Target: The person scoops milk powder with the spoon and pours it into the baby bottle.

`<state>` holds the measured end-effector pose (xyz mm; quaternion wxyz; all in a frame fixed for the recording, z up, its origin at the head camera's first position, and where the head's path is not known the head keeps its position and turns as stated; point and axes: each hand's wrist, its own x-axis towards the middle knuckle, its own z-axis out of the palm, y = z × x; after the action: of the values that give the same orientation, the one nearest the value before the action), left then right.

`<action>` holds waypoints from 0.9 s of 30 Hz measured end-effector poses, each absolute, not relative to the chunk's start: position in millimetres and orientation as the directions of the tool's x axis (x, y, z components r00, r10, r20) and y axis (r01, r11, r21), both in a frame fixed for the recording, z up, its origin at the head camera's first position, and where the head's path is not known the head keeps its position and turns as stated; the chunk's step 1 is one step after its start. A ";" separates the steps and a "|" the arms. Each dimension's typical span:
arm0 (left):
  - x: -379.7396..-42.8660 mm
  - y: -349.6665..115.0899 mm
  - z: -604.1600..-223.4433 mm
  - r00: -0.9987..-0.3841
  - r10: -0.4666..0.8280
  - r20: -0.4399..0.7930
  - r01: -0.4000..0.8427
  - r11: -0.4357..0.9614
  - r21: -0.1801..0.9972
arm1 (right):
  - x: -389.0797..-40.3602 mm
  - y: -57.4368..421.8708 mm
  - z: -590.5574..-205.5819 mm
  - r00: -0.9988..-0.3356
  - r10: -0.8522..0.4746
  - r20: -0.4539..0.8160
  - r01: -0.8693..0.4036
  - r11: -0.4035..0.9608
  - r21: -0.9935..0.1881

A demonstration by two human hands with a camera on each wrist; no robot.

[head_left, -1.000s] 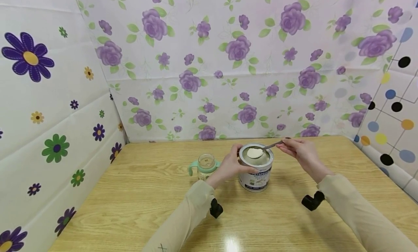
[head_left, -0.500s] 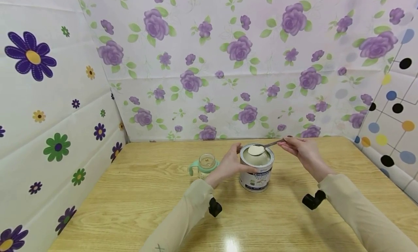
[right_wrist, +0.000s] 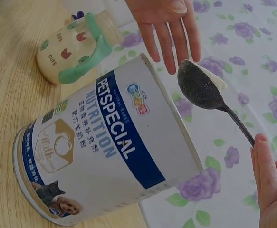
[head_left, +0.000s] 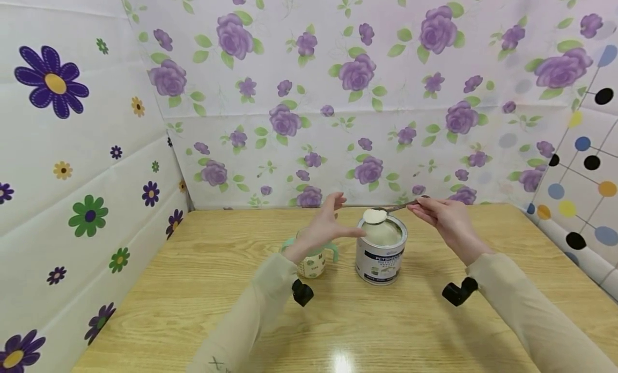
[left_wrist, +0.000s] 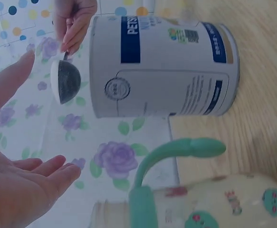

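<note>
My right hand pinches the handle of a metal spoon. Pale powder is heaped in its bowl, above the left rim of an open milk powder can labelled PETSPECIAL. More pale powder shows inside the can. My left hand is apart from the can, thumb and fingers spread, between the can and a baby bottle. The bottle stands upright without a lid, its green two-handled collar partly behind my left hand in the head view.
The wooden table stretches in front of and around the can and bottle. Flower-printed cloth rises behind the table, with more patterned cloth at the left and right sides. Both wrists carry black camera mounts.
My left hand has let go of the can and moved left, over the bottle. The loaded spoon has risen from the can's mouth and shifted slightly left.
</note>
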<state>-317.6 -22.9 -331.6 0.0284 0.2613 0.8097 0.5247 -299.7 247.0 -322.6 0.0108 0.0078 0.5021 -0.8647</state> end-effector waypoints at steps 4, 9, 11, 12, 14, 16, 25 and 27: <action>-320.4 -35.7 -327.5 -0.861 0.445 0.247 0.402 0.298 0.866 | -301.5 239.7 -319.9 -1.000 -0.004 -0.026 0.025 -0.489 -0.872; -323.9 -53.8 -329.3 -0.857 0.444 0.261 0.415 0.294 0.861 | -303.9 227.4 -316.9 -1.000 -0.016 -0.022 0.027 -0.452 -0.891; -325.4 -61.3 -331.7 -0.854 0.450 0.261 0.417 0.292 0.861 | -304.9 222.1 -315.8 -1.000 -0.024 -0.018 0.027 -0.449 -0.893; -325.9 -64.9 -332.9 -0.853 0.453 0.259 0.417 0.292 0.861 | -305.4 219.6 -315.2 -1.000 -0.025 -0.018 0.027 -0.449 -0.893; -326.3 -72.9 -335.1 -0.847 0.464 0.258 0.422 0.293 0.858 | -305.7 213.5 -313.4 -0.999 -0.026 -0.021 0.030 -0.451 -0.892; -326.1 -80.4 -336.7 -0.841 0.475 0.259 0.425 0.283 0.860 | -305.6 207.6 -311.7 -0.999 -0.031 -0.021 0.033 -0.448 -0.893; -327.1 -106.9 -344.3 -0.837 0.488 0.248 0.430 0.308 0.849 | -307.7 183.2 -307.2 -0.998 -0.032 -0.051 0.059 -0.389 -0.919; -327.5 -111.7 -346.9 -0.837 0.490 0.243 0.431 0.317 0.844 | -309.5 178.5 -307.1 -0.998 -0.031 -0.060 0.067 -0.376 -0.924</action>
<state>-327.5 -111.7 -346.9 0.0287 0.2839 0.8111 0.5105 -309.5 178.5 -307.1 0.0295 0.0165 0.5577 -0.8294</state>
